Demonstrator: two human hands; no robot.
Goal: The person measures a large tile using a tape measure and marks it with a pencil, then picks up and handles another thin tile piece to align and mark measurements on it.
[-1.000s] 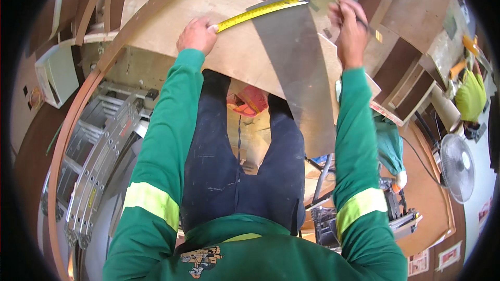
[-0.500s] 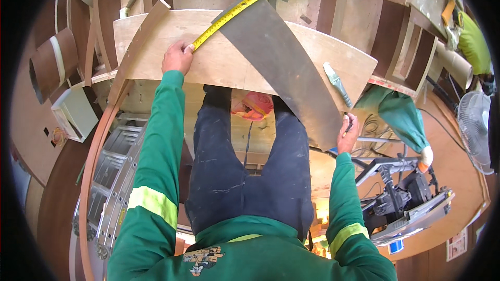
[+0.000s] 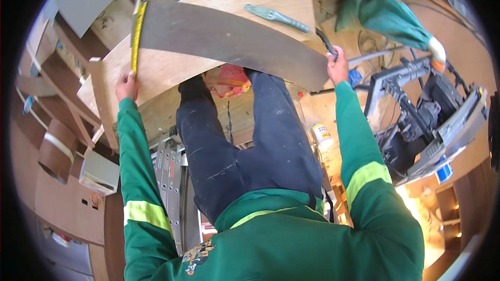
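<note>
My left hand (image 3: 127, 86) is closed around a tape measure, its case hidden in the fist. The yellow tape blade (image 3: 136, 39) runs across the left end of a long dark grey sheet (image 3: 208, 31), with its tip at the far corner. The curved sheet lies slantwise over a pale plywood board (image 3: 107, 75), its right end jutting past the near edge. Beside that right end, my right hand (image 3: 338, 67) is closed on a slim dark object (image 3: 325, 40) that I cannot identify. A paintbrush with a grey-green handle (image 3: 276, 16) rests on the plywood.
Right of my right arm stands a black-and-grey machine frame (image 3: 416, 119), with a green cloth bag (image 3: 393, 18) beyond it. An aluminium ladder (image 3: 169, 182) lies near my left leg. A white tub (image 3: 322, 135) and a pink bag (image 3: 229, 80) are below the board.
My view has swung round to the right. The sheet now runs more crosswise, with the tape along its left end. A dark slim object shows more clearly at my right hand.
</note>
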